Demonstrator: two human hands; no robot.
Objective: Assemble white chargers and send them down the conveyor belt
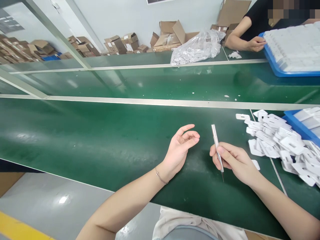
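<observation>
A slim silver craft knife is gripped in my right hand, its thin pointed blade angled down toward me over the green table. My left hand hovers to the left of the knife. Its fingers are loosely curved and apart, with nothing between them. To the right of my right hand lies a loose heap of white plastic pieces with slots in them. One white piece is partly hidden behind my right wrist.
A blue tray with white pieces stands at the right. Beyond the pale rail, a co-worker's hand touches a larger blue tray of white parts. A clear plastic bag and cardboard boxes are at the back.
</observation>
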